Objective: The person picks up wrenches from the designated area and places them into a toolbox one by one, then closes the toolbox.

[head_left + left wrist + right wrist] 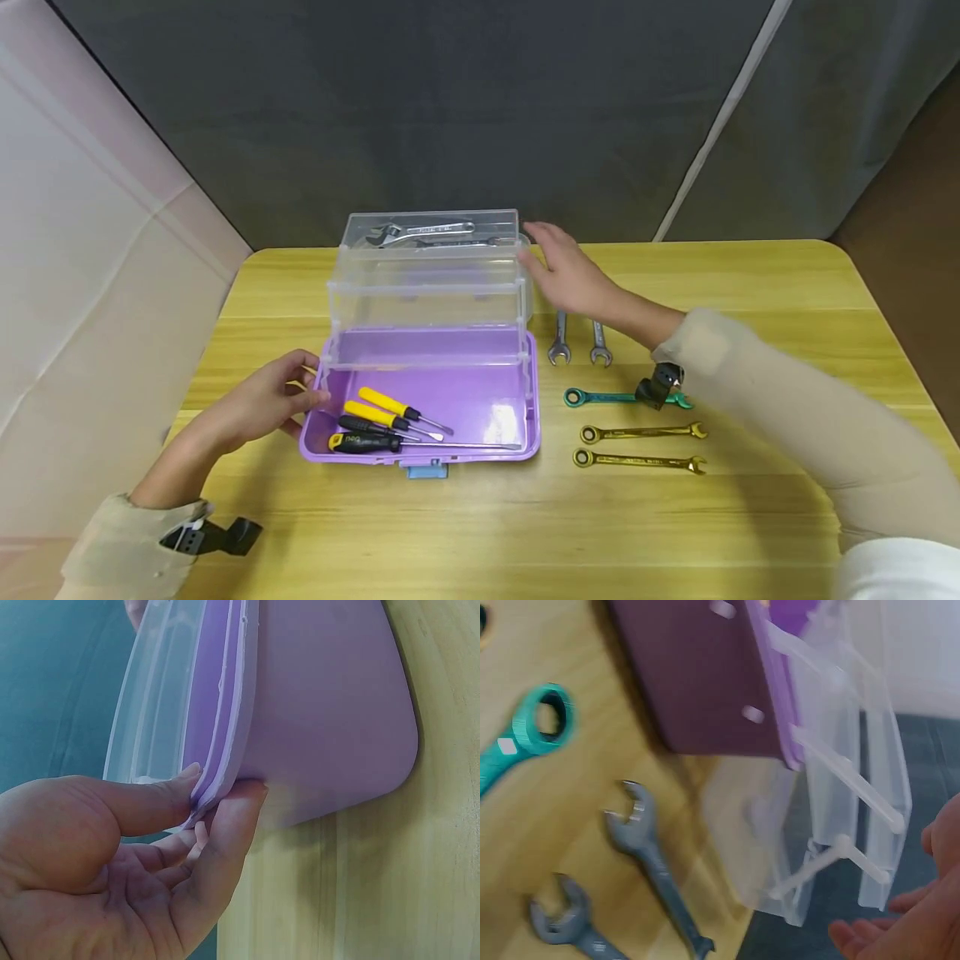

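Note:
A purple toolbox point(534, 417) stands open, its clear tiered trays point(427, 287) raised at the back. My left hand point(273, 400) pinches the box's left rim between thumb and fingers, as the left wrist view shows. Beside the right end of the top tray is my right hand point(570, 271), fingers extended and holding nothing; in the right wrist view a small gap separates it from the trays. An adjustable wrench point(442, 229) and another wrench point(457, 242) lie in the top tray. Several screwdrivers point(367, 442) with yellow or black handles lie in the purple base.
Right of the box, two silver wrenches point(558, 350) lie partly hidden under my right hand and forearm. Below them are a green ratchet wrench point(611, 398) and two gold ratchet wrenches point(641, 432). A blue latch point(427, 472) hangs at the box's front. Behind the table hangs a dark curtain point(420, 108).

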Motion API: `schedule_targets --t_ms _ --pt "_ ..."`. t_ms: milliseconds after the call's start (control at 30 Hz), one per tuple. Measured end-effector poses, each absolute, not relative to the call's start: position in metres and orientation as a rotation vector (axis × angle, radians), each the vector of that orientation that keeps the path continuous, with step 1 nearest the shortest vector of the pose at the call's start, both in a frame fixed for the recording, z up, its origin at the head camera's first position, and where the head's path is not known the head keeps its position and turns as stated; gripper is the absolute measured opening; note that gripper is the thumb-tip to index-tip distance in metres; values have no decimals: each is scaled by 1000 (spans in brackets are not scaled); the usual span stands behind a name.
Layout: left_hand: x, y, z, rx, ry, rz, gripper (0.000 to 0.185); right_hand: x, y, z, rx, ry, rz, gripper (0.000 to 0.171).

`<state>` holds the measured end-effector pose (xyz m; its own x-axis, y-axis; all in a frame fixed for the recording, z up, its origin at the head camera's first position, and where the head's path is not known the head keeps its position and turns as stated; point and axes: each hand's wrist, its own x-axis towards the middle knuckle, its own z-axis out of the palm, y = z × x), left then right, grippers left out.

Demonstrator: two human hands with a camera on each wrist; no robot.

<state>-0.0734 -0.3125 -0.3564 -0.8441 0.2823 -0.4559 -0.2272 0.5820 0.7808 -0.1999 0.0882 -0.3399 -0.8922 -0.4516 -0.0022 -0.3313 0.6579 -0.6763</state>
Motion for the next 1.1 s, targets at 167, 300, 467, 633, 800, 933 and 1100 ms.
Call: schedule_targets --t_ms 167,300,467,633,800,933,1100 --pt "-74 -311 -357 39 2268 1219 40 -184 100 -354 -669 2764 -964 67" --pt "-74 -309 -357 41 2267 1227 40 -176 115 -366 -669 2789 -924 71" --pt "-75 -307 -355 47 2269 1233 39 -170 133 -377 -605 2808 -869 76" --pt "-75 -308 -355 44 2273 1227 39 -163 144 -389 -511 2777 -836 81" --pt "-75 -309 -355 40 2269 1228 38 -156 150 -402 -471 2773 -764 89" --pt "-75 -310 -356 41 2269 1233 38 -153 156 -409 -455 2786 -691 92" --pt "-75 -310 -357 42 2273 1227 39 -150 165 -418 -412 2777 -594 95"
